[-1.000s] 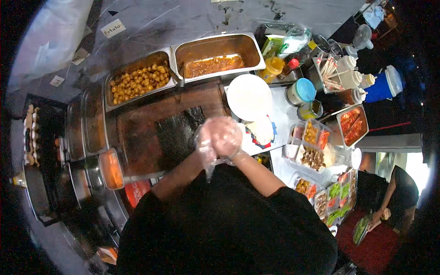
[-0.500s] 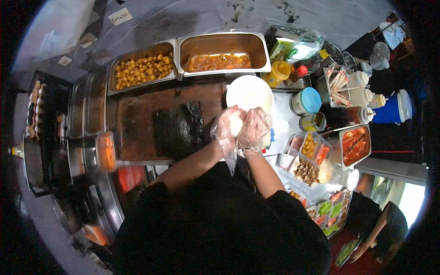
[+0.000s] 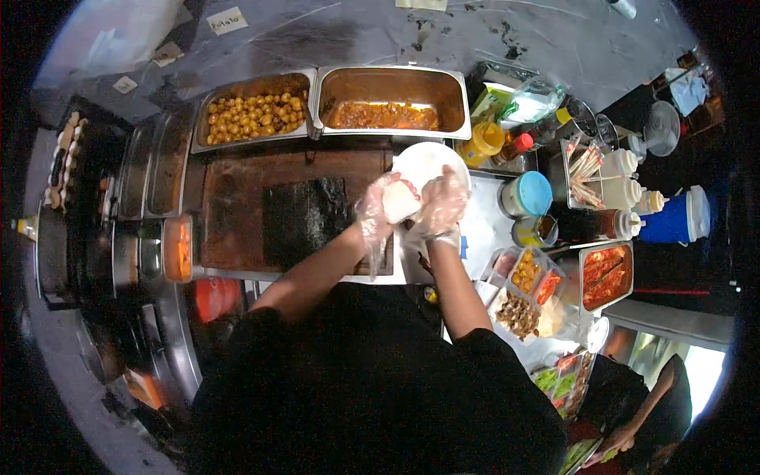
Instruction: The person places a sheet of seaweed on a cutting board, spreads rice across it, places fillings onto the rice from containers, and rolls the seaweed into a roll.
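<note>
Some gentle, even pressure should keep the white lump [image 3: 400,203] whole, cradled in the left hand [image 3: 375,207]; whether the blurred right hand [image 3: 443,203] grips anything, I cannot tell

White lump [image 3: 400,206], white dish [image 3: 427,158], black sheet [image 3: 305,226], reddish-brown board [image 3: 231,194], golden-brown balls [image 3: 253,116], grey surface [image 3: 356,32] with pale streaks and dark blotches, yellow jar [image 3: 480,146], light-blue lid [image 3: 529,193], red cap [image 3: 522,142], blue bucket [image 3: 665,222], black shirt [image 3: 372,380]

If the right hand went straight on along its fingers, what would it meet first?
Probably the white round dish: the right hand, fingers pointing away from the body, overlaps it in view, though the depth between them is unclear.
</note>
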{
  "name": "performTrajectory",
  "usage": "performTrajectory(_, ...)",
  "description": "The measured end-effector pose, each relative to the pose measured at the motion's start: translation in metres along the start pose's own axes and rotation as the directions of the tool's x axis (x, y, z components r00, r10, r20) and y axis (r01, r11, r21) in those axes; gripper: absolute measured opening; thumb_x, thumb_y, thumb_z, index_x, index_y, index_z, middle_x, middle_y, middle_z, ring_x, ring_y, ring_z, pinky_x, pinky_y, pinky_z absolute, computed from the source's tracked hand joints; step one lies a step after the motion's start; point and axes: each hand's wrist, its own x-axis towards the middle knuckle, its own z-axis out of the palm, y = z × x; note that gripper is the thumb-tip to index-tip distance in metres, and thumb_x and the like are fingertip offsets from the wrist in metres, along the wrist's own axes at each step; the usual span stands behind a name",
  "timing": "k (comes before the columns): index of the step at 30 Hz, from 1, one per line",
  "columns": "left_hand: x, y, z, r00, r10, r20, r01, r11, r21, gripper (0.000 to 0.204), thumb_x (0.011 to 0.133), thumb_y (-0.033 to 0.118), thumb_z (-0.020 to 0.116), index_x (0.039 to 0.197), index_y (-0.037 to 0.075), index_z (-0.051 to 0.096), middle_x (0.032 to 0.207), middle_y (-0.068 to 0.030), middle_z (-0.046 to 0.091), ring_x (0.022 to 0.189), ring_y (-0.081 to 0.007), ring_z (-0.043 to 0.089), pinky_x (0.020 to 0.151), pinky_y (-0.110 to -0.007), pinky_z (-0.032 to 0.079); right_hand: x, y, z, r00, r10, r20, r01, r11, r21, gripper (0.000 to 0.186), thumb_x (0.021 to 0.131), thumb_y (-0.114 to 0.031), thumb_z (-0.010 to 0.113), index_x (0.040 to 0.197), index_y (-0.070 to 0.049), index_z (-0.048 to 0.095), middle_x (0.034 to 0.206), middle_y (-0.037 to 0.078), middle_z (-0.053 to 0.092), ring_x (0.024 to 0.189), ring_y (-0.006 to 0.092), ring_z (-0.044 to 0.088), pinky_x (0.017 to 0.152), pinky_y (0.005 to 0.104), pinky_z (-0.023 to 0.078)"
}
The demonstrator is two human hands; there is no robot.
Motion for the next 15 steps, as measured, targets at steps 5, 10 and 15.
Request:
performTrajectory(5,-0.012,0.017,0.007,0.992,-0.105,0.071,0.109,0.992,-0.056,0.032,0.094,0.036,0.051,0.097,0.006,0.064,0.094,-0.0127,0.068,0.087,-0.0277,0.068,0.082,-0.046,0.057,0.04,0.021,-0.045,0.999,0.017,0.036,-0.011,0.985,-0.17,0.026,0.095,-0.02,0.063,0.078,-0.001,0.063,0.061,0.001,0.052,0.056,0.0113,0.049,0.052,0.0263,0.038)
performTrajectory(10,-0.016,0.015,-0.009,0.97,0.084,0.228,-0.074,0.996,-0.051,0.037,0.096,0.037,0.05,0.102,0.004,0.064,0.097,-0.013,0.068,0.092,-0.0267,0.067,0.084,-0.043,0.056,0.0,-0.021,-0.012,0.895,-0.35,0.277,0.446,0.718,-0.534,0.02,0.086,-0.019,0.071,0.094,-0.001,0.069,0.097,0.015,0.068,0.098,0.0305,0.063,0.091,0.0426,0.046)
performTrajectory(15,-0.039,0.013,-0.018,0.982,0.165,0.094,-0.171,0.983,0.063,0.037,0.1,0.034,0.048,0.11,0.001,0.061,0.1,-0.0118,0.066,0.092,-0.0236,0.066,0.087,-0.037,0.054,-0.063,-0.051,0.046,0.62,-0.587,0.52,0.773,0.571,-0.277,0.016,0.082,-0.014,0.07,0.096,-0.007,0.07,0.104,0.012,0.067,0.107,0.032,0.06,0.097,0.0495,0.043)
